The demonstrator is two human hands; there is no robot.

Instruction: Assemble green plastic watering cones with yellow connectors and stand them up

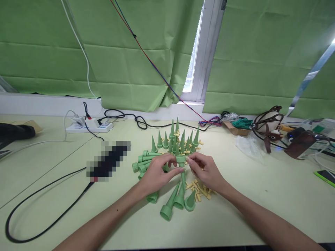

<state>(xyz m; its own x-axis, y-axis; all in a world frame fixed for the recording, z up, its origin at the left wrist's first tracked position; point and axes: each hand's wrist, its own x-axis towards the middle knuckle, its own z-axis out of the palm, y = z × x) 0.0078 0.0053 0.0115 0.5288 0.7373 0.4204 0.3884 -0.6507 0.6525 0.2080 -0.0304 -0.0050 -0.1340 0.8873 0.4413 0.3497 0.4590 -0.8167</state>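
My left hand point(159, 173) is closed around a green plant watering spike point(181, 159), its wide collar up and its tip pointing down. At the collar's right side, my right hand point(206, 172) pinches a small yellow valve point(186, 160), mostly hidden by the fingertips. Below the hands lie loose green spikes point(167, 211) and a heap of yellow T-shaped valves point(201, 190). Behind them, several spikes point(182, 139) stand tip up, some with yellow valves in their sides. More green spikes point(143, 158) lie on their sides left of my left hand.
A blurred dark object point(110, 162) with a black cable lies to the left. At the back are a white power strip point(90, 127) and black cord. Clear plastic point(248, 146), a cardboard box point(237, 129) and a brown bag point(269, 127) sit on the right side of the table point(248, 195).
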